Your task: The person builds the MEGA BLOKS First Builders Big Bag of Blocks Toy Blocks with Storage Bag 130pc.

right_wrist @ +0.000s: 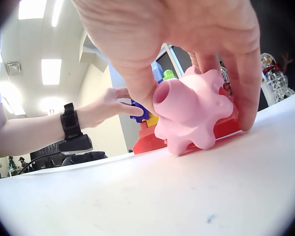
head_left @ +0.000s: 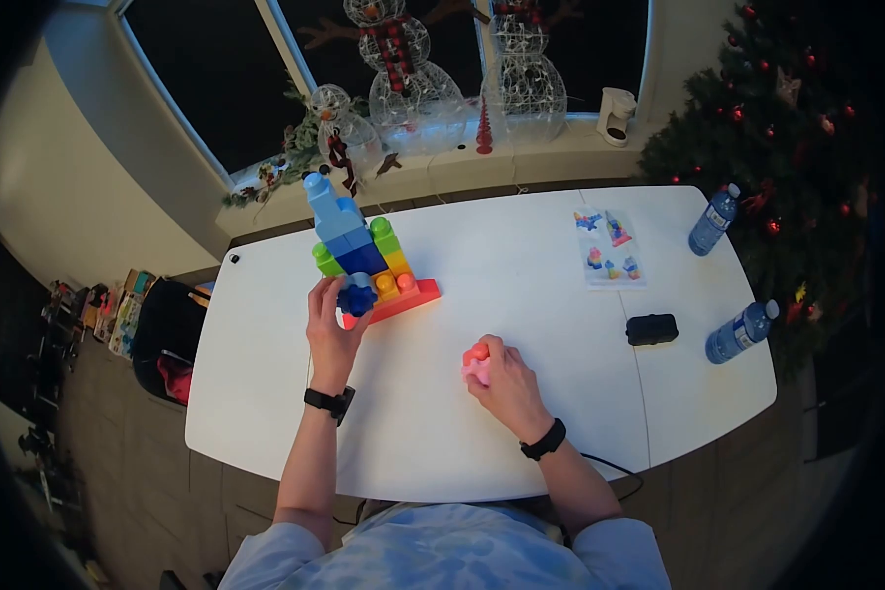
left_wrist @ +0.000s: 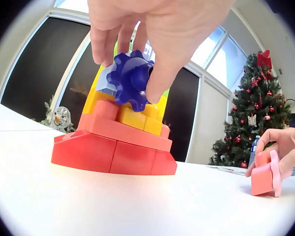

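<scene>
A tower of toy building blocks (head_left: 361, 258), blue at the top with green, yellow and orange below, stands at the left of the table on a red base (left_wrist: 110, 153). My left hand (head_left: 330, 337) grips a dark blue gear (left_wrist: 130, 81) between thumb and fingers at the front of the tower. Right behind the gear shows a light blue block (left_wrist: 104, 81). My right hand (head_left: 513, 388) holds a pink gear (right_wrist: 194, 110) with a hollow stub, low at the tabletop. A coral block (left_wrist: 262, 180) sits against the pink gear, partly covered by the fingers.
On the white table (head_left: 521, 246), a picture sheet (head_left: 610, 249) lies at the back right, near a black case (head_left: 652, 329). Two water bottles (head_left: 713, 219) stand or lean by the right edge. A decorated tree (head_left: 757, 118) and wire snowmen (head_left: 413, 88) are beyond the table.
</scene>
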`<move>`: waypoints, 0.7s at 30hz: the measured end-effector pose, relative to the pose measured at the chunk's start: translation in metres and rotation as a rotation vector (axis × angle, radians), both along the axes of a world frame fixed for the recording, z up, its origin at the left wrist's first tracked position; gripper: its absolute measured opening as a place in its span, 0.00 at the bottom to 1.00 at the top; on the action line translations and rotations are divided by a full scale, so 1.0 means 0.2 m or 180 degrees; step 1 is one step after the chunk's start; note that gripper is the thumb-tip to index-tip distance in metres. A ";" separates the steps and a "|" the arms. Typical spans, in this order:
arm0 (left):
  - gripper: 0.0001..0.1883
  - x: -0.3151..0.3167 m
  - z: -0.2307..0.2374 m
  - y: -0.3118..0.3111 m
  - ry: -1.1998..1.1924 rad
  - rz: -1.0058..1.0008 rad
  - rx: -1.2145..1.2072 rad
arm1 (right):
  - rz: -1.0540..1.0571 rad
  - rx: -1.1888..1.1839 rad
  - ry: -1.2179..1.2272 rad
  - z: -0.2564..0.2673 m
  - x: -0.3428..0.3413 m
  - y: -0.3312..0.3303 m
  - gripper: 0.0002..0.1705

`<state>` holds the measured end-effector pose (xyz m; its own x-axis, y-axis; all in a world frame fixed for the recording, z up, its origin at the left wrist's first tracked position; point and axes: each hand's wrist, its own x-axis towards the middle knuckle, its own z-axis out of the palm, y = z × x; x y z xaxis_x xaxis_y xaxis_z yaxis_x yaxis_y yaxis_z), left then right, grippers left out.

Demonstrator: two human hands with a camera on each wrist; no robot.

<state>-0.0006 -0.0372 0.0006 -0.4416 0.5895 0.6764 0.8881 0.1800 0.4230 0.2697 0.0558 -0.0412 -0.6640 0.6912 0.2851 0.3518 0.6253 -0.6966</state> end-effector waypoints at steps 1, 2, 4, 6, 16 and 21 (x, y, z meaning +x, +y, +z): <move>0.37 0.00 -0.01 0.00 0.0006 0.0021 -0.0062 | -0.0008 0.0001 0.0011 0.01 0.00 0.00 0.25; 0.37 0.00 -0.02 0.00 0.0006 0.0022 -0.0063 | -0.0008 0.0000 0.0010 0.01 0.00 0.00 0.25; 0.37 0.00 -0.03 0.00 0.0196 0.0114 -0.0105 | 0.0055 -0.0046 0.0061 0.01 0.01 0.00 0.24; 0.37 0.00 -0.03 0.00 0.0252 0.0152 -0.0143 | 0.0055 -0.0036 0.0064 0.01 0.01 -0.01 0.24; 0.38 0.01 0.05 -0.05 0.0228 0.0133 -0.0491 | 0.0147 -0.0120 0.0204 0.04 0.00 0.04 0.25; 0.37 0.01 0.06 -0.05 0.0002 0.0044 -0.0448 | 0.0362 -0.0208 0.0520 0.21 -0.16 0.16 0.26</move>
<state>0.0013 -0.0482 0.0122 -0.4498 0.6724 0.5878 0.8854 0.2495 0.3921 0.2383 0.0875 0.0005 -0.6875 0.6351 0.3522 0.1607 0.6060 -0.7791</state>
